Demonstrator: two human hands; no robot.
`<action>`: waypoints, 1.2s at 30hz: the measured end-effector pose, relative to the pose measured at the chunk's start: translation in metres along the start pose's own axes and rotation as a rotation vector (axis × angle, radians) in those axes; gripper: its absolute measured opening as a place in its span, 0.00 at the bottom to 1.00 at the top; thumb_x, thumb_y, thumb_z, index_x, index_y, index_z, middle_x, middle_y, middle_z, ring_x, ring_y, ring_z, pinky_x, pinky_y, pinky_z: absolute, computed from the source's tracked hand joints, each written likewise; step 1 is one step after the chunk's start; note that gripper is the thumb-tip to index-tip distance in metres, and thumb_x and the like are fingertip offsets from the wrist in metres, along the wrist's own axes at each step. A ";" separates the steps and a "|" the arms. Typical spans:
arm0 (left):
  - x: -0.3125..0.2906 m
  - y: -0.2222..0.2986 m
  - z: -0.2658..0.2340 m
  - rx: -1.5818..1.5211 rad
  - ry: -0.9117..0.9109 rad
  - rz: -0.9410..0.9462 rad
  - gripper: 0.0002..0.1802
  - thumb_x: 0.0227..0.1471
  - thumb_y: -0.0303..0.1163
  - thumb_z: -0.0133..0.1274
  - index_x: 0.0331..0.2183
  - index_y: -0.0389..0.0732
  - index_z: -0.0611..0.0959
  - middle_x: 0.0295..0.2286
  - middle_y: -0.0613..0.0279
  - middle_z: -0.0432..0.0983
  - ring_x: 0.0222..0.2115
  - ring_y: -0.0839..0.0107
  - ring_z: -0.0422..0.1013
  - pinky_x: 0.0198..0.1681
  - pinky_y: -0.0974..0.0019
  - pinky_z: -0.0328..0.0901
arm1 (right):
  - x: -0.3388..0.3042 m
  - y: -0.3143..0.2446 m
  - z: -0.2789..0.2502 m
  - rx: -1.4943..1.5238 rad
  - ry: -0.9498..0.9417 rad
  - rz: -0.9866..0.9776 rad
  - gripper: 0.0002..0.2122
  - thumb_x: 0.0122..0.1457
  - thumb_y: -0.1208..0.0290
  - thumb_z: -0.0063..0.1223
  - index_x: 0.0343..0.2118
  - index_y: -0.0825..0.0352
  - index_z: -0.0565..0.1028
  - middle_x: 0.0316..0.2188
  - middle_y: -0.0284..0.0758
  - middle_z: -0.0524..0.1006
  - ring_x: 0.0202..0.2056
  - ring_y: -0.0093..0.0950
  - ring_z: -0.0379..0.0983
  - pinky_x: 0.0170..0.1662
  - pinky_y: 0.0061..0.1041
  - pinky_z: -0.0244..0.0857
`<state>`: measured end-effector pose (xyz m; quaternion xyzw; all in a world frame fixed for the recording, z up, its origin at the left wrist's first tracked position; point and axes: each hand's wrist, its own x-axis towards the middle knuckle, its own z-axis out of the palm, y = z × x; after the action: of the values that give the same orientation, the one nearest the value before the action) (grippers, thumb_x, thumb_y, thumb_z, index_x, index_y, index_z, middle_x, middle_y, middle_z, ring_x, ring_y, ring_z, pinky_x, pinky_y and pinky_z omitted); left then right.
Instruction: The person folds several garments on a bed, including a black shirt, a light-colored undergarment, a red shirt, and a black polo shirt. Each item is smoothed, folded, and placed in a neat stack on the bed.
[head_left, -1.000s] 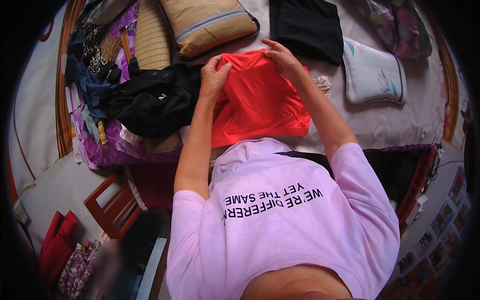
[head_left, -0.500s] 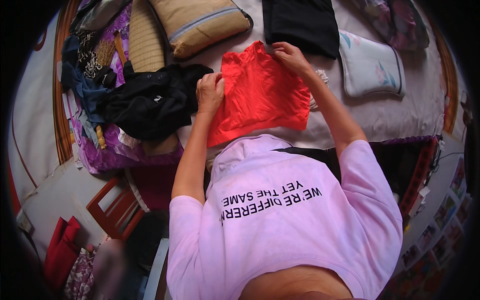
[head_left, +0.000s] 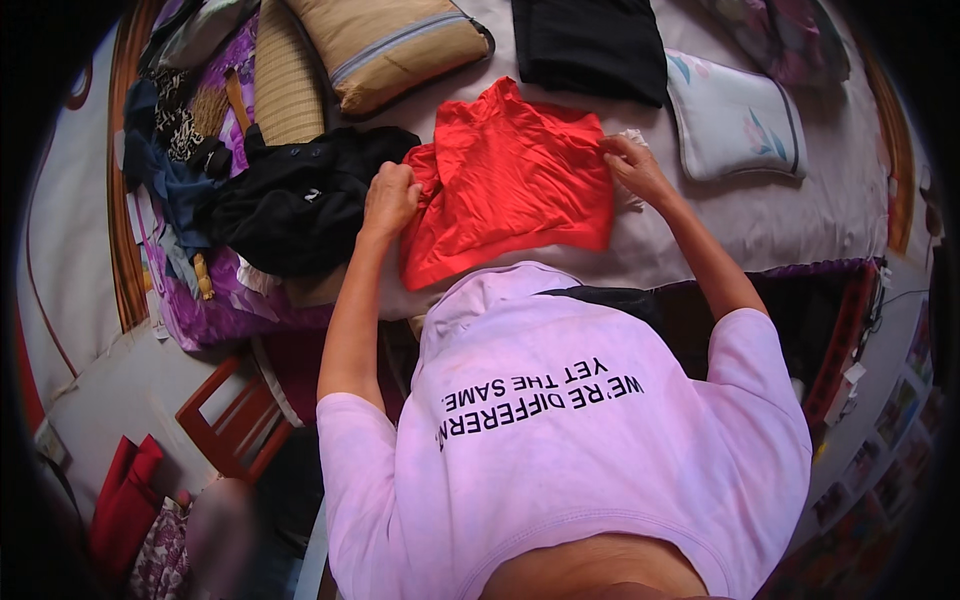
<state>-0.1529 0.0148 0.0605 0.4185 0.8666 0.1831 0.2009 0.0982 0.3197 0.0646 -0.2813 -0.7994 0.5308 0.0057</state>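
Note:
A wrinkled red top (head_left: 520, 185) lies spread on the bed's pale sheet in front of me, its neck end pointing away. At its left side, my left hand (head_left: 392, 200) pinches the bunched sleeve edge between thumb and fingers. Over on the right, my right hand (head_left: 636, 168) is closed on the upper right edge of the top. The fingertips of both hands are partly hidden. Just left of my left hand sits a rumpled black garment (head_left: 300, 205). Beside my right hand, a small whitish crumpled cloth (head_left: 632, 138) shows partly.
Beyond the top lie a tan zippered cushion (head_left: 400, 60), a folded black cloth (head_left: 590, 50) and a white flowered pillow (head_left: 735, 120). A woven mat-like pillow (head_left: 285, 75) and blue clothing (head_left: 170, 160) are heaped at left. A reddish wooden chair (head_left: 235, 415) stands lower left.
My hands have moved apart: the left to the left and slightly nearer, the right to the right and nearer. The red top's upper part is spread wider between them.

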 end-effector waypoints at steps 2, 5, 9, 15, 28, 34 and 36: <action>-0.001 -0.014 0.006 -0.227 0.219 -0.067 0.07 0.41 0.30 0.53 0.24 0.38 0.73 0.23 0.54 0.68 0.27 0.58 0.67 0.31 0.60 0.63 | -0.012 0.011 0.000 -0.023 0.030 -0.028 0.09 0.52 0.74 0.45 0.37 0.69 0.70 0.29 0.32 0.73 0.32 0.19 0.68 0.37 0.20 0.62; 0.000 -0.033 0.004 -0.725 0.462 -0.417 0.06 0.45 0.29 0.51 0.26 0.37 0.72 0.21 0.60 0.70 0.23 0.70 0.68 0.25 0.69 0.64 | -0.025 0.023 0.001 -0.090 -0.018 0.053 0.08 0.52 0.72 0.46 0.34 0.69 0.71 0.27 0.29 0.72 0.30 0.18 0.66 0.34 0.18 0.61; -0.004 -0.025 -0.002 -1.215 0.657 -0.632 0.07 0.49 0.28 0.46 0.32 0.37 0.70 0.24 0.65 0.70 0.22 0.79 0.67 0.21 0.78 0.63 | -0.044 0.034 0.009 0.036 -0.192 0.260 0.09 0.52 0.67 0.48 0.26 0.68 0.72 0.21 0.26 0.70 0.24 0.16 0.63 0.27 0.17 0.59; -0.022 -0.014 0.008 -0.975 0.750 -0.548 0.15 0.48 0.29 0.48 0.39 0.33 0.70 0.28 0.62 0.71 0.26 0.75 0.68 0.30 0.75 0.65 | -0.054 0.038 0.013 -0.081 -0.346 0.340 0.11 0.52 0.62 0.50 0.24 0.66 0.72 0.18 0.25 0.69 0.21 0.15 0.61 0.23 0.17 0.56; -0.088 -0.010 0.051 -0.268 0.465 -0.461 0.16 0.43 0.36 0.52 0.31 0.33 0.74 0.24 0.54 0.71 0.27 0.63 0.68 0.33 0.64 0.62 | -0.070 0.010 0.017 0.213 -0.311 0.559 0.10 0.51 0.67 0.48 0.36 0.63 0.72 0.26 0.25 0.71 0.25 0.15 0.64 0.29 0.16 0.60; -0.103 -0.002 0.043 -1.396 0.755 -0.685 0.06 0.46 0.34 0.48 0.27 0.42 0.72 0.21 0.69 0.66 0.19 0.79 0.61 0.20 0.75 0.57 | -0.084 0.036 0.004 0.753 -0.139 0.560 0.12 0.50 0.71 0.45 0.39 0.64 0.67 0.30 0.28 0.72 0.29 0.19 0.69 0.34 0.20 0.64; -0.117 -0.019 0.061 -1.479 0.724 -0.819 0.06 0.46 0.33 0.47 0.27 0.42 0.71 0.21 0.68 0.66 0.17 0.78 0.60 0.18 0.74 0.56 | -0.091 0.045 0.002 0.753 -0.120 0.594 0.09 0.50 0.70 0.45 0.35 0.63 0.67 0.28 0.27 0.70 0.27 0.18 0.67 0.31 0.19 0.62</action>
<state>-0.0678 -0.0810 0.0219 -0.2391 0.6194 0.7250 0.1831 0.1946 0.2889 0.0514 -0.4449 -0.4357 0.7772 -0.0907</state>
